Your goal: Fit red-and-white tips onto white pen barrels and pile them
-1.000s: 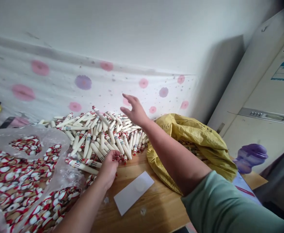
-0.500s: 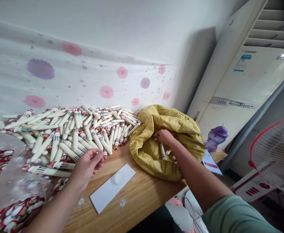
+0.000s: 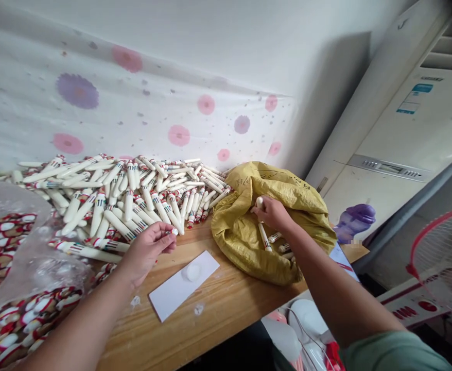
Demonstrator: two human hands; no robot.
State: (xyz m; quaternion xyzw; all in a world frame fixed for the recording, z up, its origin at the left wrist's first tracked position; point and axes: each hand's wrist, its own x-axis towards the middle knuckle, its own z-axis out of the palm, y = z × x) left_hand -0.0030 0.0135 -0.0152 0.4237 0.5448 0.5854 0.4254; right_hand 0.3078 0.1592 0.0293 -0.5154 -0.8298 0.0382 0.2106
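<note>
My left hand is closed in a pinch on a small white-and-red piece, mostly hidden by the fingers. It hovers over the table in front of a heap of white multicolour pens with red-and-white tops. Over the mouth of a yellow woven sack, my right hand grips a white pen, whose rounded end sticks up past the fingers. Several loose pens lie inside the sack below that hand.
A white card with a small round dish rests on the wooden table. Clear plastic bags of red, white and brown pieces are at left. A purple bottle, a fan and a tall white air conditioner stand at right.
My right hand has lifted slightly out of the sack, and a white pen now shows in its fingers. The left hand keeps its pinch, its small piece now more visible. The view has shifted.
</note>
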